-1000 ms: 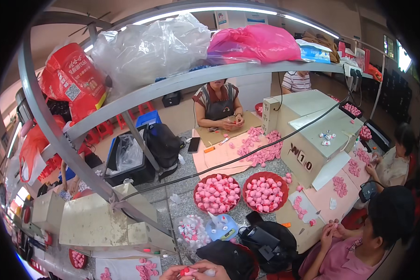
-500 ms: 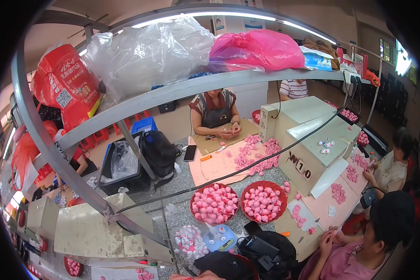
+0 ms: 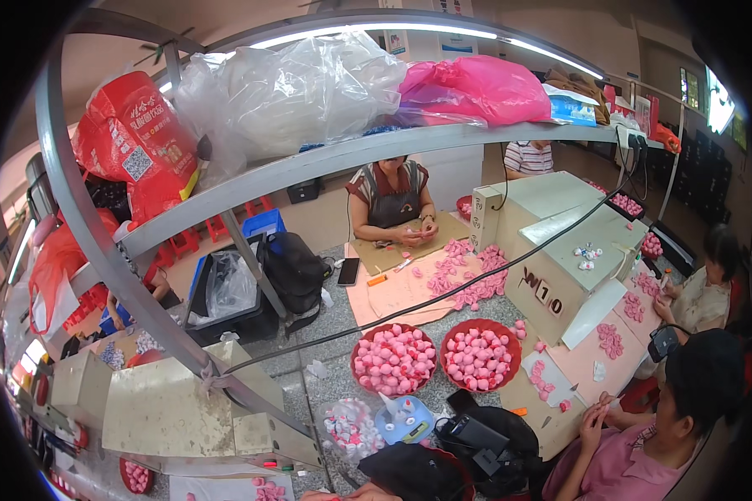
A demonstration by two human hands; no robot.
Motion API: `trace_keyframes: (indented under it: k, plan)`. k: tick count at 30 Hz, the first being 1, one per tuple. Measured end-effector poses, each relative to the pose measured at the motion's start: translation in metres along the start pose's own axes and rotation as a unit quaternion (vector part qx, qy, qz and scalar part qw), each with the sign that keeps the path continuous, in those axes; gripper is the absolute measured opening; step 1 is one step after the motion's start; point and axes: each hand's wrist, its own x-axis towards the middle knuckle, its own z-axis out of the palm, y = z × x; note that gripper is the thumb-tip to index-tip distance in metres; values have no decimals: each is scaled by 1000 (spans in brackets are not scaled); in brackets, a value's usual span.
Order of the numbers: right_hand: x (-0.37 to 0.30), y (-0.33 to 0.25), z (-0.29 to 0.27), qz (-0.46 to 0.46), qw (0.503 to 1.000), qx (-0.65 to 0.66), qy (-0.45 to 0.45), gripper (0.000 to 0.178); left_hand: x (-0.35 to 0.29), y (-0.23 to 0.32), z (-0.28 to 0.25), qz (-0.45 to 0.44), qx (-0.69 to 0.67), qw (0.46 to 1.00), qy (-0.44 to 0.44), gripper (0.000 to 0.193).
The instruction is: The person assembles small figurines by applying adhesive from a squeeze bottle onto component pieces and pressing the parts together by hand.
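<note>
Only the tops of my hands show at the very bottom edge. My left hand [image 3: 314, 496] and my right hand [image 3: 371, 493] sit close together with fingers bent inward. A bit of pinkish red shows between them, too cut off to name. Beside my right hand lies a dark cloth bag [image 3: 414, 472]. Just beyond are a clear bag of small white and pink pieces [image 3: 353, 426] and a light blue scale [image 3: 411, 428]. To the left, several pink pieces [image 3: 269, 489] lie on a pale sheet.
Two red baskets of pink balls [image 3: 393, 359] [image 3: 480, 355] stand farther ahead. A black cable [image 3: 409, 313] crosses above the table below a metal shelf frame [image 3: 326, 154]. One co-worker [image 3: 622, 455] sits at right, another [image 3: 391, 204] across. A black backpack [image 3: 291, 271] lies at left.
The whole view has shifted slightly, so the table and shelf appear a little farther right. My hands stay together at the bottom edge.
</note>
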Motion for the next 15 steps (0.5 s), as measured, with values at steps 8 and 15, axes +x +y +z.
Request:
trace_keyframes:
  k: [8, 15]
  plan:
    - [-2, 0, 8, -9, 999, 47, -20, 3, -4, 6, -7, -16, -16, 1000, -9, 26]
    - [0, 5, 11, -39, 998, 10, -38, 5, -4, 8, -12, -9, -27, 1000, -10, 26]
